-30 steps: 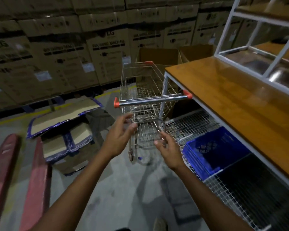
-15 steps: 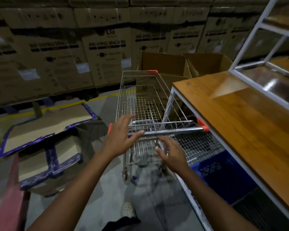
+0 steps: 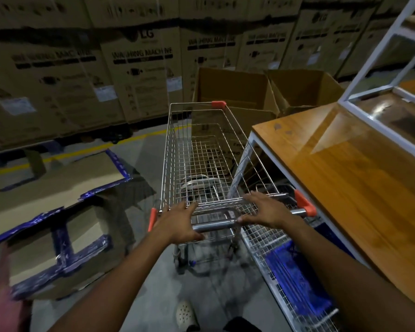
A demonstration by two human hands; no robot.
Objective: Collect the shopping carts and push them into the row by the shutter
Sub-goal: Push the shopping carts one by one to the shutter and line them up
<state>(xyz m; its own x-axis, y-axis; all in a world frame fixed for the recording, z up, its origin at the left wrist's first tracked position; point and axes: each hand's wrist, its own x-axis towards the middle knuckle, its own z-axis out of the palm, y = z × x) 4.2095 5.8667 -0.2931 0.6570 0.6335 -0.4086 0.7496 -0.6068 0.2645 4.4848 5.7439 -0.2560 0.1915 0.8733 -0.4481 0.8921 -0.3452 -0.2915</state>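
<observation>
- Chrome handle bar [image 3: 213, 226] of the shopping cart [image 3: 197, 152] shows only between the two hands; the rest lies under them.
- Wheels below the basket are a blur, and a red shape [image 3: 0, 303] at the lower left is cut off and unreadable.
- Left hand [image 3: 177, 224] and right hand [image 3: 271, 212] lie on the bar, fingers spread and fairly straight across it. The thumbs seem to sit against its near side, but a full grip is hard to confirm.
- The cart stands on the grey floor, its right side close against the white frame of the wooden shelf [image 3: 357, 176].
- Its long axis runs straight away from the person, its nose pointing at an open carton [image 3: 233, 89] before the stacked washing machine boxes [image 3: 139, 75].
</observation>
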